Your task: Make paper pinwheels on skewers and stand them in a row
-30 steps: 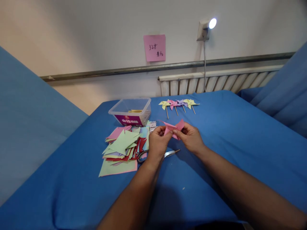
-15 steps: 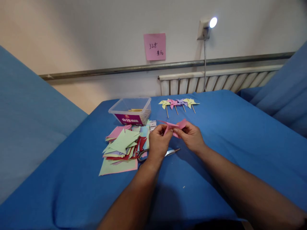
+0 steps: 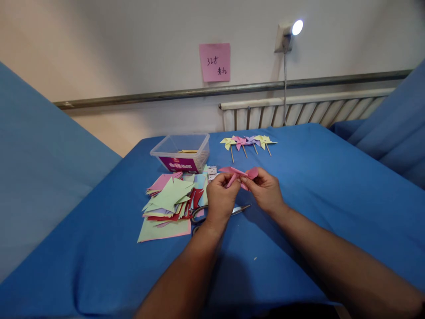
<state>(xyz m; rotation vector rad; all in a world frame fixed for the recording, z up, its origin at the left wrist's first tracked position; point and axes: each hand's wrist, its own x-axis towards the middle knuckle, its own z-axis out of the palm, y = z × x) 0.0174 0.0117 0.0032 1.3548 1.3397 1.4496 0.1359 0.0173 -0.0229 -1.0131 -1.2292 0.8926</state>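
Observation:
A pink paper pinwheel [image 3: 239, 173] with its blades folded inward is pinched between both hands above the table. My left hand [image 3: 222, 197] grips its left side, and my right hand [image 3: 265, 189] presses the right side with the thumb near the centre. Beneath my left hand lie scissors [image 3: 241, 209], their handles partly hidden by the wrist. To the left is a pile of cut coloured paper [image 3: 171, 197], with pale green sheets on top and red ones below.
A clear plastic box [image 3: 181, 154] holding thin sticks stands behind the paper pile. Several finished pinwheels [image 3: 248, 144] on sticks lie at the back. Blue cloth [image 3: 315, 186] covers the table. A pipe [image 3: 172, 94] and radiator [image 3: 305, 108] run along the wall.
The pinwheel's left blade has been folded and curled slightly more between my fingers. Both hands stay in nearly the same place, and the view has shifted a little.

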